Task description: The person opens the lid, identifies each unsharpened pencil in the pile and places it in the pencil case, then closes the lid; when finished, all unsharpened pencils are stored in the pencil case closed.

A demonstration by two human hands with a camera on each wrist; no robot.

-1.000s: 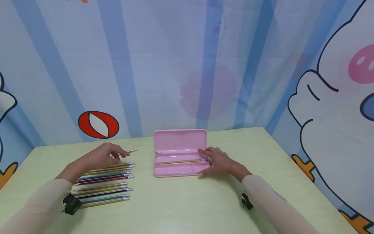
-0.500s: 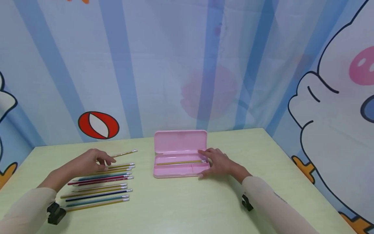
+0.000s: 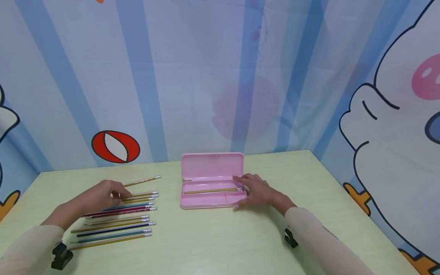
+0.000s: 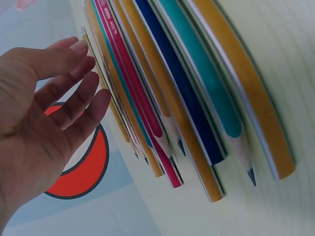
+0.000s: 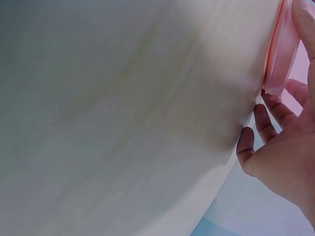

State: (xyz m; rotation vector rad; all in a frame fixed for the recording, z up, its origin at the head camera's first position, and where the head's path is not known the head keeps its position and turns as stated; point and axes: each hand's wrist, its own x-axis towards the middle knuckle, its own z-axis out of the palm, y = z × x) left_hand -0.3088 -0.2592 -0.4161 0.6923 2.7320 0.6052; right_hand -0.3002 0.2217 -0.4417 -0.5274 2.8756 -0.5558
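My left hand reaches over the far end of a row of pencils, thumb and fingertips close to the yellow pencils. In the left wrist view its fingers are loosely bent, and no pencil shows clearly between them. One gold pencil lies slightly apart, behind the row. A pink pencil case stands with its lid raised, and a yellow pencil lies in its back compartment. My right hand holds the right end of the case, thumb at the front corner, index finger by the hinge side.
Nearer me in the row lie red pencils, a dark blue pencil and a teal pencil, eraser ends to the right. The pale table meets a printed blue curtain at the back.
My left hand has drawn back leftward and toward me from the gold pencil, uncovering it, and now hovers at the yellow pencils. My right hand stays on the case.
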